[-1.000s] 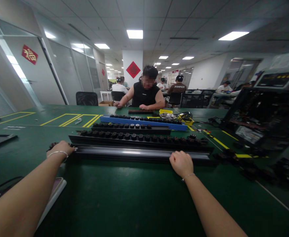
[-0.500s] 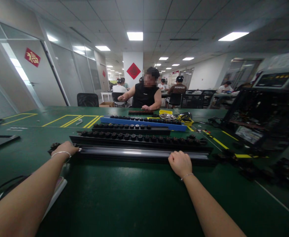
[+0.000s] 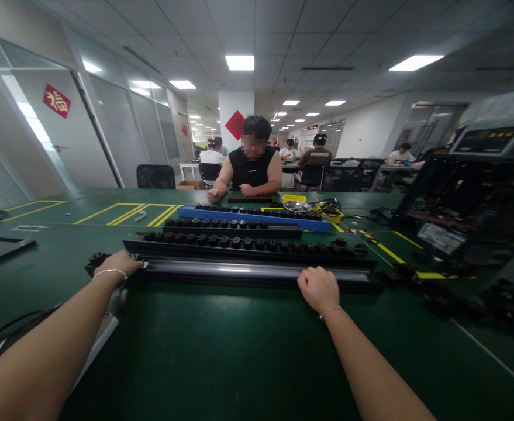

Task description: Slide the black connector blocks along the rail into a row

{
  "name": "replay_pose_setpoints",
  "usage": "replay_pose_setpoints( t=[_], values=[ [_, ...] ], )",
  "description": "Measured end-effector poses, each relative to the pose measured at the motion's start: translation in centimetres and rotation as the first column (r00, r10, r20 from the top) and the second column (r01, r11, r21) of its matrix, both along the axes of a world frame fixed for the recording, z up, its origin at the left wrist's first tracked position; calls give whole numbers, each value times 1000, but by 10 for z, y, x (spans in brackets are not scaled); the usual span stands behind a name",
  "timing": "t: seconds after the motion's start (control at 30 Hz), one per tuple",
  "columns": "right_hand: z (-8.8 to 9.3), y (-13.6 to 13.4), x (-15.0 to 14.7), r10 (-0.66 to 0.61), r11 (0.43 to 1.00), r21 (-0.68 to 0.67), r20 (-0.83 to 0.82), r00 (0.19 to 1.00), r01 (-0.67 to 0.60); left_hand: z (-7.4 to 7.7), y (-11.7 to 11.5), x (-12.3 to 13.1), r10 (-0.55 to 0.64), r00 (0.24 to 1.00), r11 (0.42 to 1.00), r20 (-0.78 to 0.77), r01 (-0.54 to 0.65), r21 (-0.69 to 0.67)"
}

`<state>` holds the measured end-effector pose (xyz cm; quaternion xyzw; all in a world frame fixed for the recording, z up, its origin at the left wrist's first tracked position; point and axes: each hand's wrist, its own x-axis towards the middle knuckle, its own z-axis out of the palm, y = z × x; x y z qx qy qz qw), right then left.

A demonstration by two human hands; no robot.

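Note:
A long black rail (image 3: 239,286) lies crosswise in front of me, with a shiny, clear-looking strip (image 3: 234,269) running along its top. At its left end, my left hand (image 3: 118,264) is closed with the fingertips at the end of the strip. What they pinch is too small and blurred to name. My right hand (image 3: 319,289) is curled into a closed grip over the front edge of the rail, right of the middle; its fingertips are hidden. Just behind lies a black tray (image 3: 248,251) with a row of round black parts (image 3: 236,241).
Beyond are another black tray (image 3: 278,233) and a blue tray (image 3: 257,221) of parts. Loose black parts (image 3: 441,298) and an open black machine (image 3: 454,204) stand right. A white-edged device (image 3: 101,339) lies under my left forearm. A person (image 3: 254,166) sits opposite.
My hands and the rail have hardly moved. The person opposite has leaned to my left and lowered a raised hand to the table.

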<state>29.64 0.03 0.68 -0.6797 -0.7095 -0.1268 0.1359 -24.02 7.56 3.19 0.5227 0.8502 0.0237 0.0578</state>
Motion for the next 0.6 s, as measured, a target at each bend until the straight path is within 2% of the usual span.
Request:
replay_pose_setpoints(
  t=[0.4,0.6],
  values=[
    [0,0,-1,3,1000,2,17,1000,-3,-1,2,6,-56,998,998,23,56,13],
    [-1,0,-1,6,999,32,25,1000,-7,-2,1,11,-114,990,988,79,104,115]
  ],
)
